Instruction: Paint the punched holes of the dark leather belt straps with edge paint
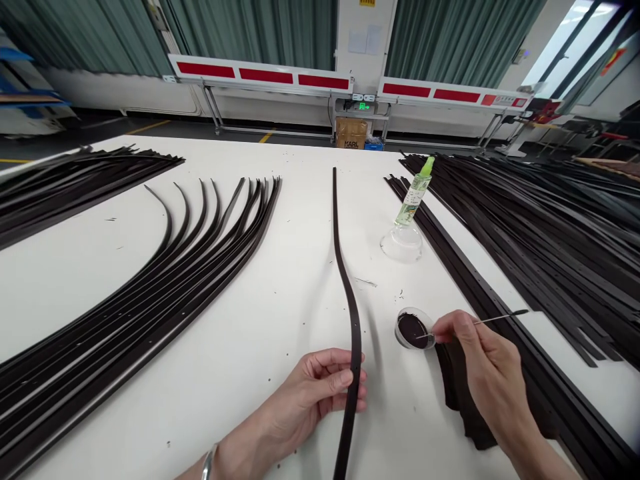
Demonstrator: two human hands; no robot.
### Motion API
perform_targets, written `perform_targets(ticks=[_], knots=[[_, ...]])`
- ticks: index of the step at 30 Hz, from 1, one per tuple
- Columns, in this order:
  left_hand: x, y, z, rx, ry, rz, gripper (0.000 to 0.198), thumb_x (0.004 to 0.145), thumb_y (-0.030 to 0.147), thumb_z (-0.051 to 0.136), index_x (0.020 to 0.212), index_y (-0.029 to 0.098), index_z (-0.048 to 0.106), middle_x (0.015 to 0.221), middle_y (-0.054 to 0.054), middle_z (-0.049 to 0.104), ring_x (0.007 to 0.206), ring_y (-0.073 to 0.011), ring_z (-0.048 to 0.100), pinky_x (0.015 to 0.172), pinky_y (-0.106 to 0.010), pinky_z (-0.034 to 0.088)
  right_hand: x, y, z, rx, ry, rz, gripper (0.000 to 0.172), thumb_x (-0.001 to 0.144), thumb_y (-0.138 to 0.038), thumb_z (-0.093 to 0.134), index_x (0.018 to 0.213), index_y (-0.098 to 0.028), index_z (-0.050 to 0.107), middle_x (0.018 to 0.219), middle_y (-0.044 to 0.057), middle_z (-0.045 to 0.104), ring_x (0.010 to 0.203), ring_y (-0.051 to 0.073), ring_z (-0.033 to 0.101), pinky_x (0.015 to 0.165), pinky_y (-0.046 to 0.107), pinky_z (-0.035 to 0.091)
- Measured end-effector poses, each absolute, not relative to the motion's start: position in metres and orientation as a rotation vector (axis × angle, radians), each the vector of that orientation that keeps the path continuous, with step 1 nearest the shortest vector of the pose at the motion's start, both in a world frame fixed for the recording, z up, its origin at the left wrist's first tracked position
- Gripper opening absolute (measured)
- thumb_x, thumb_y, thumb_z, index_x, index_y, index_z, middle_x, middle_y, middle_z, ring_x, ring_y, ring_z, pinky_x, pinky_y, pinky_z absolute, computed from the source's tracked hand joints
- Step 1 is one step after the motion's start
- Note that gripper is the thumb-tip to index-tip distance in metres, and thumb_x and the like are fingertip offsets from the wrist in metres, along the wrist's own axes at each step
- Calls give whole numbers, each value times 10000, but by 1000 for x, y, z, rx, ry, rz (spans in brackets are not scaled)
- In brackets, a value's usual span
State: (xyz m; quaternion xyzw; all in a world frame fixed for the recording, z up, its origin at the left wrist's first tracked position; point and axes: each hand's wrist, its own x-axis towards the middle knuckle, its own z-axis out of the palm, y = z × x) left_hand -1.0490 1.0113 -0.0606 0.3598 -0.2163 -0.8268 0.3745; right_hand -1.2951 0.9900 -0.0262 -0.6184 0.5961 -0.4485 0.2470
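Belt strip (351, 293) position, head view?

Lay on white table (280, 313), mid-frame, in a slight S-curve. Far end free, near end ran off bottom edge.

Left hand?

Closed around the strip's lower part, fingers curled over its edge. Silver bangle (209, 463) on wrist.

Right hand (487, 363)?

Fingertips pinched thin stick (500, 319). One end reached into small glass dish (413, 330) of dark paste, just beside the hand.

Left hand point?

Left hand (313, 393), sorry, missed it.

Near the dish?

Dark leather scrap (465, 400) under right hand. Further up, glass bowl (401, 245), with green-capped spray bottle (414, 197) just behind it.

Rest of table?

Fanned dark leather strips (150, 313) at left, another bundle (75, 187) beyond them. Long stacked strips (530, 220) at right.

Background?

Red-and-white barrier rails (260, 77) along far wall, cardboard box (351, 132) below them.
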Motion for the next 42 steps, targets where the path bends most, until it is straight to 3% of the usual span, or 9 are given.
perform_targets(ticks=[4, 10, 16, 42], knots=[[-1050, 1013, -63, 873, -537, -2121, 177, 765, 186, 755, 929, 155, 698, 882, -72, 699, 789, -169, 657, 805, -383, 541, -1276, 1003, -28, -1589, 1452, -1223, 341, 981, -352, 435, 767, -190, 646, 792, 42, 637, 757, 151, 579, 707, 256, 466], [-1051, 1015, -63, 783, -553, -2140, 193, 775, 188, 744, 953, 132, 695, 878, -86, 697, 824, -179, 652, 822, -390, 530, -1254, 1012, -35, -2008, 1050, -1256, 249, 962, -123, 394, 895, -206, 618, 811, 30, 655, 819, 166, 597, 797, 329, 443], [-1051, 1014, -65, 754, -568, -2139, 207, 775, 198, 745, 964, 127, 699, 893, -95, 709, 794, -177, 660, 806, -382, 522, -1248, 1012, -42, -2217, 885, -1221, 273, 900, -16, 415, 984, -205, 594, 843, 26, 672, 811, 166, 601, 773, 354, 468], [-1053, 1015, -67, 788, -586, -2115, 229, 758, 215, 764, 966, 133, 713, 899, -85, 712, 834, -203, 677, 838, -424, 542, -1240, 1011, -45, -2291, 891, -1235, 246, 891, -30, 456, 968, -207, 607, 799, 32, 696, 748, 168, 638, 722, 359, 513]])
